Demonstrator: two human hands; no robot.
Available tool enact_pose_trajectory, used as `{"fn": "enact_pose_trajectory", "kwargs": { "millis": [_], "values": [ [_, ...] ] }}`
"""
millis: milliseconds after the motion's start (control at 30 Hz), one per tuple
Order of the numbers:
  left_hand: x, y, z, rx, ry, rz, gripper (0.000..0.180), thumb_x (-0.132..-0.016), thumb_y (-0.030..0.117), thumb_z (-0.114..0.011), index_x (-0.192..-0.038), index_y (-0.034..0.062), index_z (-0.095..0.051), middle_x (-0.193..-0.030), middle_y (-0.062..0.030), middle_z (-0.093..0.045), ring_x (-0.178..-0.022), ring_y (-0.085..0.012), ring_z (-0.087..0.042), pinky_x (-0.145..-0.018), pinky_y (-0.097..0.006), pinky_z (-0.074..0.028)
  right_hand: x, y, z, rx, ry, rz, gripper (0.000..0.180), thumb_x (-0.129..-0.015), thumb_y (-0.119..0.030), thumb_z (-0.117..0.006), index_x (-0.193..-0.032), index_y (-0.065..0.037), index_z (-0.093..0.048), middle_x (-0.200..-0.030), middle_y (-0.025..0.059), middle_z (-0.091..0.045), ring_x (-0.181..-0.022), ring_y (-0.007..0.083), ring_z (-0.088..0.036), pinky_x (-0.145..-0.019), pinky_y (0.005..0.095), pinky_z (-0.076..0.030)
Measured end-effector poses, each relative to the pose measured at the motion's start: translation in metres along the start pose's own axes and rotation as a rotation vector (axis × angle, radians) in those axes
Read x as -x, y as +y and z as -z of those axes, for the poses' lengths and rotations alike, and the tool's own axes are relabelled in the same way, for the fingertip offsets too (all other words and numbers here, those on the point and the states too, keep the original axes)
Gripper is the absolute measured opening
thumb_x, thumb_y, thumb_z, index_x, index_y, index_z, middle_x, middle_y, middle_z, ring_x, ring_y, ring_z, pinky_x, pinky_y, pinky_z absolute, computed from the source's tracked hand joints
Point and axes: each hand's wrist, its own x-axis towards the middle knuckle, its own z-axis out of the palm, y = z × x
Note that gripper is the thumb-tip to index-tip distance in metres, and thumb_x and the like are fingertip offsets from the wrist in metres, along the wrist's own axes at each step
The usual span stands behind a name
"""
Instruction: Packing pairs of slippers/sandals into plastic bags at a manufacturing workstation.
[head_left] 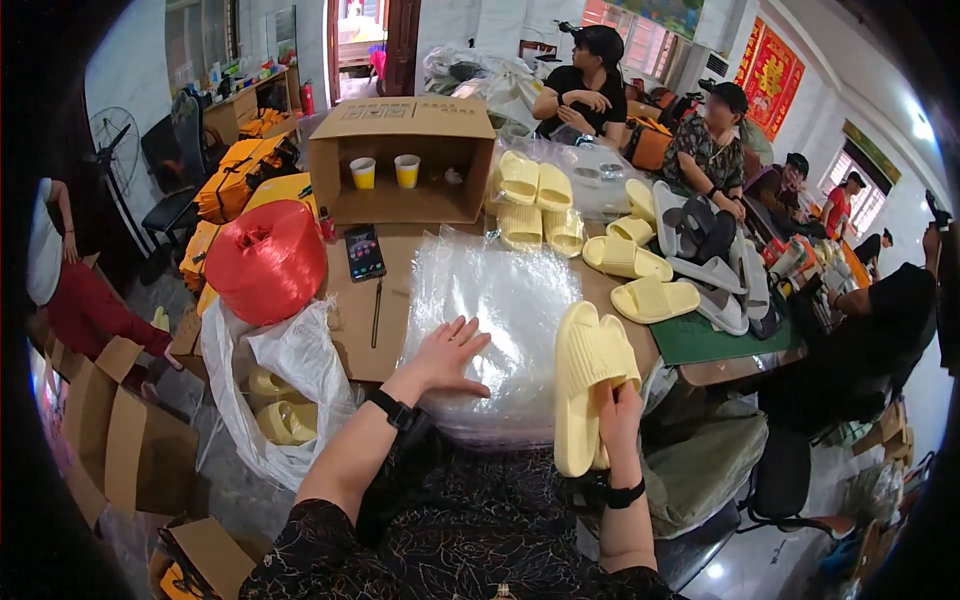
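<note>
My left hand (452, 357) lies with its fingers spread on a stack of clear plastic bags (500, 290) at the table's near edge. At the right side of that stack, my right hand (620, 415) grips a pair of pale yellow slide sandals (578, 390), held upright against each other; its fingers are partly hidden by them. More yellow slides (655, 298) lie beyond to the right, and others are stacked (520, 178) by the cardboard box. Grey slides (722, 308) rest beside them on a green mat (715, 345).
An open cardboard box (400, 118) holds two paper cups (406, 170). Left of the bags are a phone (365, 252), a thin dark stick (376, 315) and a red twine roll (266, 262). A white sack (290, 440) with yellow slides hangs nearby. Several people sit at the right.
</note>
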Motion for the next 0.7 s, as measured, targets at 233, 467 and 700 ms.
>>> {"fn": "enact_pose_trajectory", "kwargs": {
  "millis": [233, 467, 700],
  "values": [
    [0.000, 0.024, 0.003, -0.045, 0.258, -0.022, 0.086, -0.079, 0.064, -0.066, -0.142, 0.0104, -0.044, -0.154, -0.0205, -0.029, -0.143, -0.0382, -0.025, -0.117, -0.048, -0.024, 0.017, -0.014, 0.009, -0.076, 0.022, -0.014, 0.026, -0.097, -0.019, -0.059, -0.104, 0.006, -0.060, -0.087, 0.0156, -0.067, -0.077, 0.0239, -0.063, -0.070, 0.0349, -0.048],
    [0.013, 0.031, -0.017, 0.088, 0.116, -0.197, 0.072, -0.084, 0.060, -0.060, -0.142, 0.0187, -0.046, -0.153, -0.0126, -0.035, -0.143, -0.0356, -0.028, -0.116, -0.048, -0.025, 0.022, -0.003, 0.015, -0.107, -0.046, -0.137, 0.027, -0.097, -0.018, -0.059, -0.107, 0.007, -0.060, -0.095, 0.0171, -0.069, -0.086, 0.0235, -0.066, -0.074, 0.0347, -0.049],
    [0.005, 0.029, -0.020, 0.086, 0.072, -0.106, 0.058, -0.094, 0.049, -0.054, -0.144, 0.0198, -0.044, -0.154, -0.0124, -0.035, -0.144, -0.0337, -0.026, -0.118, -0.046, -0.022, 0.030, -0.005, -0.005, -0.116, -0.056, -0.016, 0.023, -0.094, -0.015, -0.060, -0.104, 0.006, -0.060, -0.084, 0.0199, -0.065, -0.074, 0.0310, -0.065, -0.065, 0.0378, -0.047]
  ]
}}
